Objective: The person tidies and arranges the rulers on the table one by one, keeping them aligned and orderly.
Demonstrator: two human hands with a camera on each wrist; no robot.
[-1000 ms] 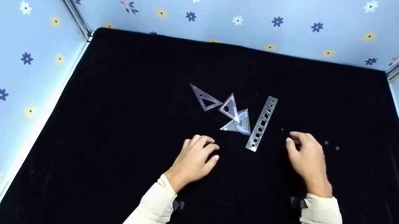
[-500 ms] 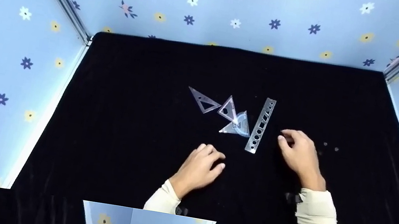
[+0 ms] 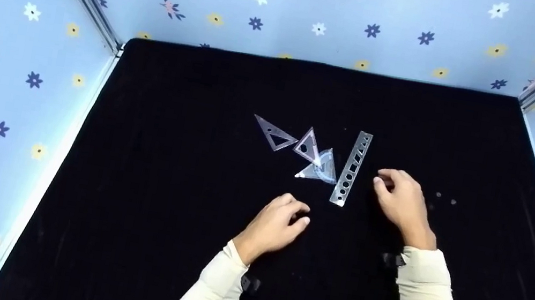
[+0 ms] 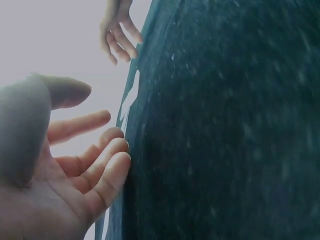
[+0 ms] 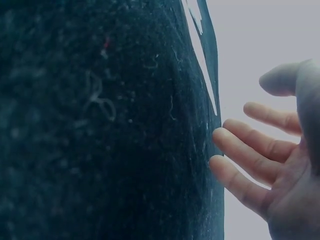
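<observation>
Head view: we see a clear ruler (image 3: pixel 346 168) with cut-out shapes lying on a black cloth (image 3: pixel 161 165), between our two hands. Our right hand (image 3: pixel 400 199) is to the right of the ruler, with a gap between its fingers and the ruler's edge. Our left hand (image 3: pixel 273 227) is on the near side, a bit left of the ruler's bottom end and apart from it.

To the left of the ruler, and just beside it, are a light blue protractor (image 3: pixel 331 174) and a bottom triangle (image 3: pixel 307 174) that overlap; we cannot tell which is on top. The corner of a middle triangle (image 3: pixel 309 151) reaches them, and a left triangle (image 3: pixel 276 132) sits next to that one.

In both wrist views, our fingers are loose and a little bent, thumbs apart, with nothing in them.
</observation>
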